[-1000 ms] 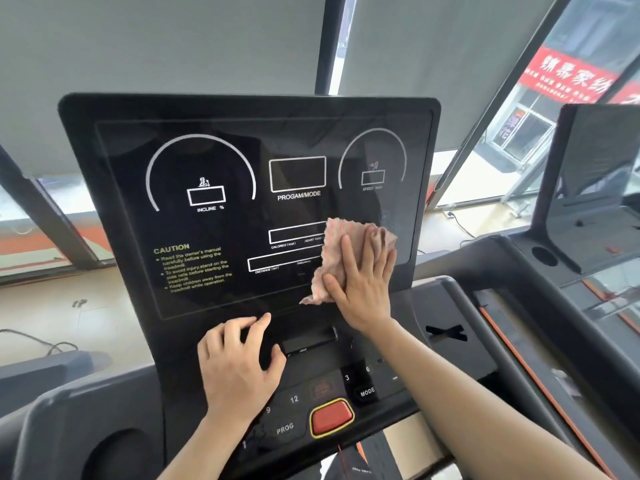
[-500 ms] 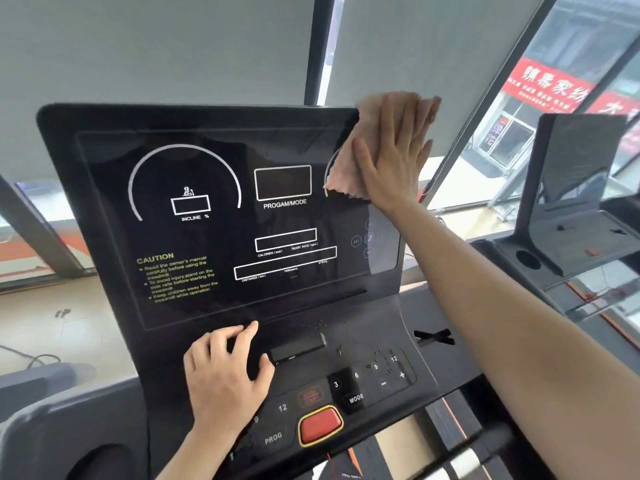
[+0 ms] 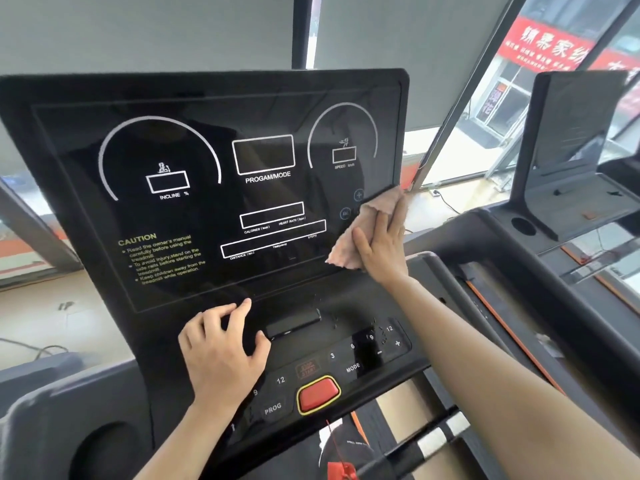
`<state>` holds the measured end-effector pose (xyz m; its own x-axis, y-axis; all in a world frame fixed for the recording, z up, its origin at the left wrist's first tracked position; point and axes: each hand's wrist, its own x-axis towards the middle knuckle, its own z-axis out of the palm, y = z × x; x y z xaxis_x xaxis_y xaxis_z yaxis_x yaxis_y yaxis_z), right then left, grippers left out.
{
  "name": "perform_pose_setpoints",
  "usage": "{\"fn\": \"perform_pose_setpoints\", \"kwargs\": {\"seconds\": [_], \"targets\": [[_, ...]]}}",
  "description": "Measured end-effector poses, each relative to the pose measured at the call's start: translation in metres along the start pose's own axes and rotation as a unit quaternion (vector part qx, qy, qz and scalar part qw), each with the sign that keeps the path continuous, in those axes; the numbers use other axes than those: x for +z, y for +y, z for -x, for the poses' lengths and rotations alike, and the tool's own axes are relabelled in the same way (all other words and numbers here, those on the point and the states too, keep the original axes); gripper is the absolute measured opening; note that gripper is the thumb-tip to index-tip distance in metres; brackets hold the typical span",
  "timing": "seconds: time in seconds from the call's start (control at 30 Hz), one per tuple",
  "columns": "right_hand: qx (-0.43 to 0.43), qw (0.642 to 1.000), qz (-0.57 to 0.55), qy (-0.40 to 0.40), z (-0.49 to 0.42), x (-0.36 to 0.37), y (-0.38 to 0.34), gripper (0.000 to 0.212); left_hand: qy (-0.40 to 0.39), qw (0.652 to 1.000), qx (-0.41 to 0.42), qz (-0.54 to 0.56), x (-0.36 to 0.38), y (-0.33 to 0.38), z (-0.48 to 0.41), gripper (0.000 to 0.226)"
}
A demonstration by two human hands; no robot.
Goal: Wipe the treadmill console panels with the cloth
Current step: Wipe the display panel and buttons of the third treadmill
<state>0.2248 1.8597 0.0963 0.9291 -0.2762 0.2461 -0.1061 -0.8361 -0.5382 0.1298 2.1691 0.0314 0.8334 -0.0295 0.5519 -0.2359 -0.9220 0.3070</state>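
Forearms are reaching in from the bottom edge toward the treadmill console [image 3: 214, 209]. The left hand [image 3: 221, 355] is lying flat on the lower button panel [image 3: 346, 362], fingers spread and gripping nothing, just left of the red stop button [image 3: 318, 393]. Farther up, the right hand [image 3: 379, 244] is pressing a pink cloth [image 3: 349, 244] against the lower right corner of the dark display panel [image 3: 194, 98] (palm and fingers laid flat over the fabric, not curled round it), beside the small round touch icons under the SPEED dial. Beyond the console, a grey window blind [image 3: 138, 29] is hanging, and a second treadmill [image 3: 568, 161] is standing to the right.
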Motion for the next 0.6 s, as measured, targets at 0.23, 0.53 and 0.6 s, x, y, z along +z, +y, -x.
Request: {"fn": "perform_pose_setpoints", "kwargs": {"seconds": [0.23,0.53,0.6], "targets": [[0.013,0.998,-0.022,-0.052,0.046,-0.009,0.034,0.055,-0.004,1.000,0.010,-0.002,-0.001,-0.003,0.001,0.050],[0.115,0.983,-0.141,0.007,0.083,-0.014,0.027,0.031,-0.020,1.000,0.014,-0.007,-0.005,-0.001,0.003,0.055],[0.103,0.974,-0.200,-0.006,0.080,-0.018,0.020,0.037,-0.030,0.999,0.017,-0.008,-0.007,-0.001,0.002,0.056]]}}
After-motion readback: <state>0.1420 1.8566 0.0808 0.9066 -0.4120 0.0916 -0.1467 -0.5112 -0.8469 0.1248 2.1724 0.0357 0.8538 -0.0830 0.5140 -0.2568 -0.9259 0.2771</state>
